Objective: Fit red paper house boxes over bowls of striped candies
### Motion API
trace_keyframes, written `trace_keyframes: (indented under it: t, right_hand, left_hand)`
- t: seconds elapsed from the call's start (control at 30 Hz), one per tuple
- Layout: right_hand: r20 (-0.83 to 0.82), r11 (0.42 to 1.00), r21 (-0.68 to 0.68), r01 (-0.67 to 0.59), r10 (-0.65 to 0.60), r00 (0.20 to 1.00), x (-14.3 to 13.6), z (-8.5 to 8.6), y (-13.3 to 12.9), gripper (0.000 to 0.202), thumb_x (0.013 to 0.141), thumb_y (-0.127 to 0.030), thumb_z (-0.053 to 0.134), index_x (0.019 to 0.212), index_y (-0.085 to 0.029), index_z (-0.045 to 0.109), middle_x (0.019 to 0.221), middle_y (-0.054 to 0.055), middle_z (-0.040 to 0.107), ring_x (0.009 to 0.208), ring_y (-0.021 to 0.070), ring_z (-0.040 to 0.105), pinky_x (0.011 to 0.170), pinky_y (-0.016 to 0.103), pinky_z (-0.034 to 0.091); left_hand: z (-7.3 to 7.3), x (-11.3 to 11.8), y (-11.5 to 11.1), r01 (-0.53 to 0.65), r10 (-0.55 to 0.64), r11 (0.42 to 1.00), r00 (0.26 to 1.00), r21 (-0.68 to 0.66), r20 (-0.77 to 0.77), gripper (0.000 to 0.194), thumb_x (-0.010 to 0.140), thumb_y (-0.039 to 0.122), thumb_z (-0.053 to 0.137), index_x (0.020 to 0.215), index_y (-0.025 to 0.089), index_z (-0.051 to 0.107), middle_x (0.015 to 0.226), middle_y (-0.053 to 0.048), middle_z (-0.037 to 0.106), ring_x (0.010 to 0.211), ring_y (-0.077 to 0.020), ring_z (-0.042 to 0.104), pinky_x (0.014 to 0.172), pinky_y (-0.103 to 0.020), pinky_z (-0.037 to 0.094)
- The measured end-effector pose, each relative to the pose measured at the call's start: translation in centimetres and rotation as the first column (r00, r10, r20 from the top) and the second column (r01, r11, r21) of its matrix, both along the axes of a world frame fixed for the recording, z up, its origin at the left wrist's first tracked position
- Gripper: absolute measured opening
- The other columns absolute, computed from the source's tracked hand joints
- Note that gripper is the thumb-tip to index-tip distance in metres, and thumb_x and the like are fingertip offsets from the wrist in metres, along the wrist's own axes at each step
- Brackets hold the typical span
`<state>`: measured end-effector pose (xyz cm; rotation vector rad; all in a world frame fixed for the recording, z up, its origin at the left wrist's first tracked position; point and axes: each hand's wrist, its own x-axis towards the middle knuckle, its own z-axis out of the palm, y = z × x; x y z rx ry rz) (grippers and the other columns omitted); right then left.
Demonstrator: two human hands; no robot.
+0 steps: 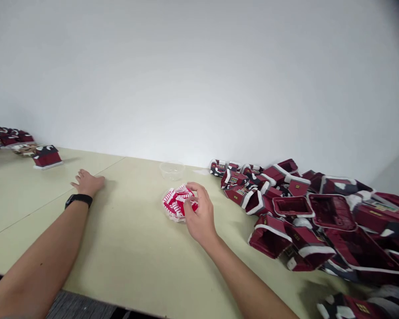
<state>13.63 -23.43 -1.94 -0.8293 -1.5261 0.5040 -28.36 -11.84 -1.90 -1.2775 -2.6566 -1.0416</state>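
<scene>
My right hand (201, 215) is at the right side of a small clear bowl full of red and white striped pieces (175, 204). Its thumb and fingers close on the pieces at the bowl's edge; what lies between the fingertips is too small to name. Over the table at the left, my left hand (87, 182) has its fingers spread and holds nothing. It wears a black wristband. To the left of that hand stands a small red house with a dark, white-patched roof (47, 156), apart from the fingers.
Against the white wall behind the bowl stands a clear round container (172, 170). A big heap of dark red houses (295, 208), many showing hollow undersides, covers the right side. More red houses (8, 136) stand at the far left. The table's front edge runs below my forearms.
</scene>
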Motion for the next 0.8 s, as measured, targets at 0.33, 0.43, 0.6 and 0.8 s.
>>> trace_keyframes:
  t: [0.33, 0.43, 0.6, 0.8]
  right_hand:
    - [0.006, 1.000, 0.005, 0.001, -0.001, 1.000, 0.0, 0.0, 0.0, 0.041, 0.085, -0.014, 0.048, 0.123, -0.020, 0.060, 0.128, 0.008, 0.062, 0.122, 0.0214, 0.058, 0.106, 0.040, 0.052]
    - [0.010, 1.000, 0.004, 0.000, 0.000, 1.000, -0.1, -0.1, 0.0, 0.041, 0.085, -0.014, 0.048, 0.123, -0.020, 0.060, 0.128, 0.009, 0.062, 0.122, 0.0214, 0.058, 0.106, 0.039, 0.052]
    - [0.020, 1.000, 0.010, 0.010, -0.010, 1.000, -0.1, -0.1, 0.0, 0.041, 0.085, -0.013, 0.047, 0.122, -0.020, 0.060, 0.127, 0.008, 0.062, 0.121, 0.0209, 0.058, 0.108, 0.039, 0.050]
    - [0.095, 0.999, -0.013, 0.051, -0.050, 0.994, 0.1, -0.1, 0.3, 0.041, 0.084, -0.012, 0.048, 0.122, -0.020, 0.060, 0.125, 0.008, 0.063, 0.119, 0.0213, 0.057, 0.108, 0.039, 0.049]
  left_hand:
    - [1.0, 1.7, -0.5, 0.039, -0.037, 0.999, 0.996, 0.028, -0.077, 0.106, 0.085, 0.035, 0.060, 0.159, -0.012, -0.001, 0.167, -0.034, 0.007, 0.156, -0.0479, 0.003, 0.124, -0.067, -0.001]
    - [1.4, 3.2, -0.6, 0.042, -0.033, 0.995, 0.995, 0.089, -0.093, 0.107, 0.090, 0.045, 0.058, 0.161, -0.007, -0.002, 0.168, -0.032, -0.003, 0.154, -0.0523, -0.010, 0.121, -0.072, -0.002]
    - [2.6, 6.8, -0.2, 0.155, -0.138, 0.979, 0.982, 0.132, -0.127, 0.103, 0.095, 0.059, 0.050, 0.166, 0.004, 0.000, 0.171, -0.025, -0.006, 0.155, -0.0499, -0.014, 0.118, -0.076, -0.005]
    - [4.5, 11.6, -1.2, 0.454, -0.436, 0.861, 0.891, 0.229, -0.127, 0.068, 0.099, 0.054, 0.042, 0.153, 0.013, 0.045, 0.136, -0.020, 0.064, 0.123, -0.0348, 0.063, 0.108, -0.047, 0.047]
